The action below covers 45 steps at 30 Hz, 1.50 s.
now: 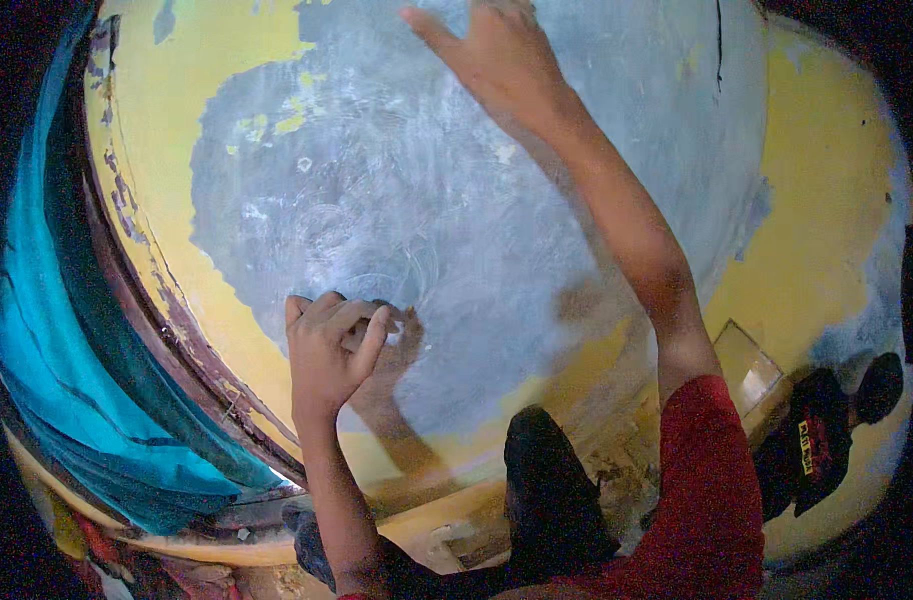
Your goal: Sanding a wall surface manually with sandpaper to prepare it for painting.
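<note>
Evidently the work in hand was on the gray patch [476, 230], a broad, uneven area spread across the middle of a wall with yellow paint [826, 220] at its left, right and near margins. Left hand [336, 345] at the patch's near-left part, fingers bent inward, thumb raised toward them; a small pale bit [396, 326] showed beside the fingertips. Could not tell whether the hand gripped it, nor whether skin met wall; a shadow [401, 430] fell just to the right and nearer. Right hand [506, 65] reached over the patch's far part, thumb spread out to the left and blurred, the remaining fingers cut off by the far edge of the view. Its hold, if any, could not be told.

Faint curved marks lay on the gray just beyond the left hand. Step, as judged: going over the patch's surface by hand, the right reaching far. Next move seemed to call for a level, even pass of the right hand, with the left kept clear of its path.

Surroundings: teal curtain [76, 390] far to the left, beside a chipped dark edging strip [201, 370]; dark bundle [821, 440] at near right, kind unclear.
</note>
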### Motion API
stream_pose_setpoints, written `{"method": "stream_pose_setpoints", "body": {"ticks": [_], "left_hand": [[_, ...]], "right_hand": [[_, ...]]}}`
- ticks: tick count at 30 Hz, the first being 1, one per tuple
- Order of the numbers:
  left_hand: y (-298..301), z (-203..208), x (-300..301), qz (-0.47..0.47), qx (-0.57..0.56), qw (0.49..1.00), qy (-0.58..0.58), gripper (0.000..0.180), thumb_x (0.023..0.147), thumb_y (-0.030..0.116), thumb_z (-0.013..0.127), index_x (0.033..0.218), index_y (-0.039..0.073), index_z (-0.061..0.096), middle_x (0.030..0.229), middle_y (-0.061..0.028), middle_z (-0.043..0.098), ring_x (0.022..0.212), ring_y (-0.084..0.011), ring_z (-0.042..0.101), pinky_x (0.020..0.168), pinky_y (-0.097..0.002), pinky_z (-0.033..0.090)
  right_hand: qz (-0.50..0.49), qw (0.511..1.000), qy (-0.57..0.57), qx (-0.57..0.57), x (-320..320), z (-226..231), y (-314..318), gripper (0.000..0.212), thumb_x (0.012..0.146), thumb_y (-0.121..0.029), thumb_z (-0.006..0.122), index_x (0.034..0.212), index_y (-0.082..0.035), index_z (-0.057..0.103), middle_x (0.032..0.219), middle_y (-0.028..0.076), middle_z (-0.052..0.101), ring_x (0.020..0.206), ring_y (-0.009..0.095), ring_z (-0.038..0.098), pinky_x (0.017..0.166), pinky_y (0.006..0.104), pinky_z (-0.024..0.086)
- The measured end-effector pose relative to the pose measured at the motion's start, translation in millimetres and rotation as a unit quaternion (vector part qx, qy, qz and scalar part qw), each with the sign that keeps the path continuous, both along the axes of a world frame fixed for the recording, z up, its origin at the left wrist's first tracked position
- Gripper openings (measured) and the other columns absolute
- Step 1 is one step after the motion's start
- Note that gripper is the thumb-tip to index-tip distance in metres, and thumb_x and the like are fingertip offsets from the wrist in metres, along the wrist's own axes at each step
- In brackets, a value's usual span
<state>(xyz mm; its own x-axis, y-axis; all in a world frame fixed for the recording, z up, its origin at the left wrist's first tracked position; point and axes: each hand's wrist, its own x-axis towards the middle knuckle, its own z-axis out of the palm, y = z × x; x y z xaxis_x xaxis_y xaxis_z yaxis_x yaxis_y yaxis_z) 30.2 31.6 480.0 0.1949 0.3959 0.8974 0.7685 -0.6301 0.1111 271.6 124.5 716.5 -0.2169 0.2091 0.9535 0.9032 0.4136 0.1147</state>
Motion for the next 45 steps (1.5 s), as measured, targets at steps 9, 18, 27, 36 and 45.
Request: {"method": "stream_pose_setpoints", "body": {"ticks": [9,18,27,36,45], "left_hand": [[-5,0,4,-0.006,0.011,1.0,0.002,0.014,0.09,0.026,0.075,0.081,0.016,0.078,0.067,-0.0027,0.062,0.065,-0.0212,0.053,0.076,-0.038,0.034],[-8,2,1,-0.007,-0.043,0.999,0.011,0.01,0.088,0.019,0.076,0.086,0.009,0.076,0.074,-0.0068,0.064,0.073,-0.028,0.055,0.082,-0.041,0.037],[-7,-2,-1,-0.008,-0.035,0.999,0.01,0.013,0.09,0.023,0.075,0.089,0.01,0.077,0.078,-0.007,0.066,0.075,-0.0277,0.057,0.083,-0.042,0.037],[-13,5,2,0.0,-0.007,1.0,0.011,0.014,0.09,0.027,0.075,0.085,0.015,0.08,0.069,-0.0033,0.065,0.068,-0.0219,0.055,0.077,-0.0386,0.033],[-9,4,2,-0.024,-0.031,0.999,0.004,0.017,0.091,0.029,0.075,0.085,0.015,0.08,0.069,-0.003,0.066,0.067,-0.0213,0.055,0.078,-0.0382,0.033]], "right_hand": [[0.008,0.999,-0.046,0.004,8,-4,-6,0.106,0.104,-0.064,0.047,0.153,0.024,0.014,0.16,0.045,0.016,0.153,0.054,0.017,0.128,0.0534,0.019],[0.011,0.982,-0.062,0.176,8,-49,14,0.109,0.097,-0.069,0.055,0.146,0.025,0.03,0.153,0.047,0.032,0.146,0.057,0.032,0.124,0.0526,0.029],[-0.027,1.0,-0.009,0.014,9,10,1,0.103,0.105,-0.061,0.048,0.153,0.023,0.015,0.162,0.044,0.014,0.154,0.053,0.017,0.129,0.0519,0.019],[-0.023,0.998,-0.058,0.006,15,-18,-5,0.103,0.105,-0.06,0.048,0.152,0.025,0.014,0.161,0.045,0.014,0.153,0.053,0.017,0.128,0.0519,0.019],[0.05,0.977,-0.047,0.204,13,-34,11,0.111,0.095,-0.069,0.057,0.144,0.027,0.029,0.15,0.048,0.034,0.144,0.059,0.035,0.123,0.0555,0.03]]}}
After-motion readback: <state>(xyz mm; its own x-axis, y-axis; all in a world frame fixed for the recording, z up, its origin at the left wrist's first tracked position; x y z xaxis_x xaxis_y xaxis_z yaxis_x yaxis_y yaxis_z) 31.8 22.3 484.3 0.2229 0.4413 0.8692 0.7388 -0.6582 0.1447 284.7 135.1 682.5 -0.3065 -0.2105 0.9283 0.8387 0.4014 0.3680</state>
